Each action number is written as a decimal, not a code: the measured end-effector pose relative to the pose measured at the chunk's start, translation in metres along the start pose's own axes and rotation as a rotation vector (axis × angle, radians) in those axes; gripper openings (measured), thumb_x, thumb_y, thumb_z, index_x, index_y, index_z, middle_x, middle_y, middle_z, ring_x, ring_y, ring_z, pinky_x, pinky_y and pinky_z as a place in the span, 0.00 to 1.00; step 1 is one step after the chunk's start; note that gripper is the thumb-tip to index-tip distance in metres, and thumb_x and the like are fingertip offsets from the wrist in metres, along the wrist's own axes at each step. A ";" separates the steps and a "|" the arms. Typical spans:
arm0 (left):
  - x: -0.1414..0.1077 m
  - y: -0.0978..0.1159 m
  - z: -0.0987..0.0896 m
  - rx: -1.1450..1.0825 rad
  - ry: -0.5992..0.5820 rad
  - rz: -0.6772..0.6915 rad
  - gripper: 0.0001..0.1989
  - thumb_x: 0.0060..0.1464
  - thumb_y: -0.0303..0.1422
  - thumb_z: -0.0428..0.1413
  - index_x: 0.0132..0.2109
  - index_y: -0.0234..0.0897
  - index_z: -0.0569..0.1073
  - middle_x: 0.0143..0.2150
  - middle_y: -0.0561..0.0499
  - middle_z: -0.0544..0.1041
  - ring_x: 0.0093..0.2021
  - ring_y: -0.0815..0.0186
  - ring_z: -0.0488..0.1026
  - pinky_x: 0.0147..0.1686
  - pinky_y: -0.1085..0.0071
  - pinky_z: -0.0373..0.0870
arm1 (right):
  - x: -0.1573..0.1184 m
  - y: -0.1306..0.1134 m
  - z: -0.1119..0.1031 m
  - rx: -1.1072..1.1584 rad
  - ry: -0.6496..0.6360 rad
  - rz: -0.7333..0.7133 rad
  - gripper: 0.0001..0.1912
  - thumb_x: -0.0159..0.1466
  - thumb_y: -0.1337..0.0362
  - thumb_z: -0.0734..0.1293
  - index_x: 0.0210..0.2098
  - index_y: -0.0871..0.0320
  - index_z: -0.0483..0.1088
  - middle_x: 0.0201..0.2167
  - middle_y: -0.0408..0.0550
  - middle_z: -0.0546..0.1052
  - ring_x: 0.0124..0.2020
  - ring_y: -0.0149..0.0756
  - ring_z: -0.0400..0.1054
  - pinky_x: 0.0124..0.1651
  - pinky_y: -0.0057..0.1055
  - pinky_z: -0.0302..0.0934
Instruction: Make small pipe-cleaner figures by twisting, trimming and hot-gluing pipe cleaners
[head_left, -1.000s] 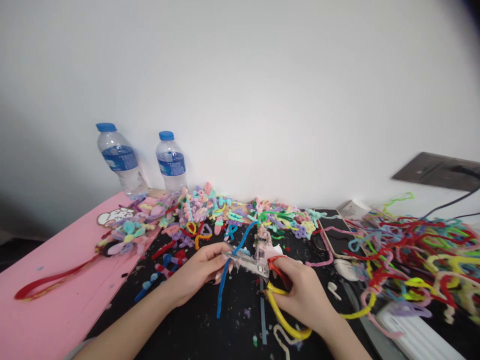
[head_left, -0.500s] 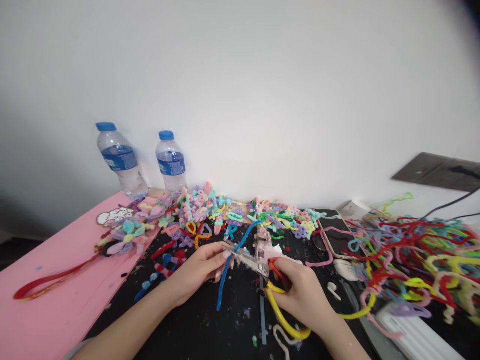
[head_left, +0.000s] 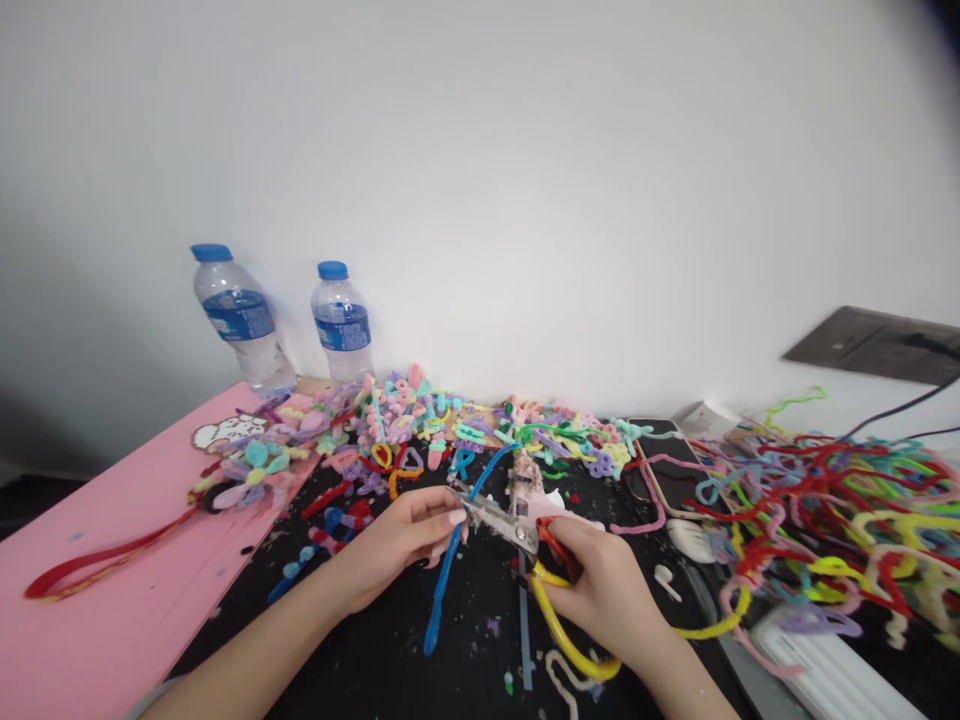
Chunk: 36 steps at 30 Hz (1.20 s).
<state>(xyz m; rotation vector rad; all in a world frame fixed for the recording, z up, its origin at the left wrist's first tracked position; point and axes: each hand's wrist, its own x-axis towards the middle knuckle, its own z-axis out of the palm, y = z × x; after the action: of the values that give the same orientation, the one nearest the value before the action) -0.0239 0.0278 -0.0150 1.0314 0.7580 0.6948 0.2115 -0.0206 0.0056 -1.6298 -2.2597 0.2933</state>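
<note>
My left hand (head_left: 415,533) pinches a blue pipe cleaner (head_left: 440,592) between thumb and fingers. One end of it hangs toward me and the other rises away over the black mat. My right hand (head_left: 600,580) is closed round the handles of a pair of scissors (head_left: 504,527), which show red-orange and yellow. The blades point left and lie across the blue pipe cleaner, right by my left fingertips. Whether the blades are parted there is too small to tell. Behind the scissors lies a pinkish, scrap-covered piece (head_left: 525,480).
Heaped pipe-cleaner shapes (head_left: 397,405) line the wall, near two water bottles (head_left: 343,325). At right are a tangle of loose pipe cleaners (head_left: 840,500), a phone (head_left: 670,465), a white earbud (head_left: 666,582) and a white ridged box (head_left: 832,660). A pink board (head_left: 112,530) with a red strap (head_left: 97,570) lies left.
The lower end of the blue pipe cleaner has shifted slightly down and left, and its tip looks thinner above a small bulge. Both hands and the scissors stay nearly in place.
</note>
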 end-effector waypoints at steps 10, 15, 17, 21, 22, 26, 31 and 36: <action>0.001 0.001 -0.001 -0.029 -0.012 -0.013 0.11 0.51 0.37 0.57 0.35 0.34 0.67 0.25 0.57 0.62 0.22 0.76 0.56 0.22 0.78 0.52 | 0.000 0.002 0.004 -0.080 -0.015 0.012 0.09 0.54 0.59 0.65 0.24 0.57 0.62 0.20 0.41 0.68 0.22 0.32 0.62 0.25 0.24 0.50; 0.000 0.003 -0.002 -0.008 -0.030 0.007 0.11 0.52 0.38 0.57 0.34 0.34 0.66 0.25 0.57 0.61 0.22 0.75 0.55 0.23 0.77 0.52 | 0.001 0.010 0.003 -0.109 0.094 0.059 0.11 0.55 0.58 0.65 0.22 0.56 0.60 0.18 0.40 0.66 0.20 0.30 0.61 0.24 0.24 0.50; 0.001 0.003 -0.002 0.000 -0.017 0.013 0.12 0.52 0.38 0.57 0.35 0.34 0.66 0.26 0.57 0.62 0.22 0.75 0.54 0.23 0.77 0.53 | 0.002 0.017 0.001 -0.131 0.171 0.127 0.12 0.56 0.57 0.64 0.22 0.56 0.60 0.17 0.40 0.66 0.19 0.30 0.61 0.23 0.24 0.50; 0.001 0.004 -0.002 0.027 0.042 0.013 0.13 0.50 0.40 0.58 0.35 0.35 0.66 0.27 0.56 0.61 0.23 0.75 0.54 0.22 0.77 0.54 | 0.007 0.038 -0.005 -0.277 0.284 0.304 0.11 0.56 0.55 0.63 0.30 0.56 0.66 0.21 0.44 0.73 0.22 0.36 0.68 0.23 0.26 0.53; 0.002 0.005 -0.002 0.039 0.058 0.011 0.13 0.50 0.40 0.58 0.35 0.35 0.66 0.26 0.57 0.61 0.23 0.74 0.54 0.23 0.77 0.54 | 0.008 0.045 -0.006 -0.312 0.297 0.330 0.12 0.56 0.55 0.63 0.33 0.57 0.68 0.23 0.46 0.74 0.23 0.38 0.69 0.24 0.28 0.55; 0.002 0.007 -0.002 0.098 0.088 0.018 0.13 0.50 0.41 0.57 0.37 0.36 0.67 0.26 0.58 0.60 0.23 0.74 0.55 0.23 0.77 0.54 | 0.015 0.069 -0.008 -0.318 0.344 0.315 0.17 0.55 0.58 0.62 0.41 0.61 0.69 0.33 0.54 0.77 0.32 0.43 0.72 0.32 0.32 0.61; 0.005 0.003 -0.004 0.230 0.126 0.101 0.12 0.52 0.41 0.55 0.36 0.36 0.67 0.25 0.58 0.60 0.23 0.73 0.57 0.23 0.76 0.56 | 0.024 0.087 -0.005 -0.188 0.399 0.332 0.17 0.54 0.61 0.63 0.41 0.61 0.69 0.36 0.53 0.77 0.36 0.44 0.72 0.38 0.36 0.63; 0.006 0.001 -0.003 0.533 0.189 0.219 0.09 0.52 0.38 0.54 0.33 0.36 0.68 0.25 0.56 0.63 0.26 0.70 0.61 0.26 0.75 0.57 | 0.030 0.093 -0.002 -0.160 0.403 0.319 0.17 0.55 0.62 0.64 0.43 0.61 0.68 0.40 0.53 0.76 0.42 0.44 0.69 0.44 0.38 0.62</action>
<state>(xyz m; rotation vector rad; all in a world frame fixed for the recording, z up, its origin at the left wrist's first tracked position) -0.0233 0.0343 -0.0167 1.5652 1.0359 0.8060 0.2849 0.0371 -0.0214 -1.9285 -1.7617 -0.1377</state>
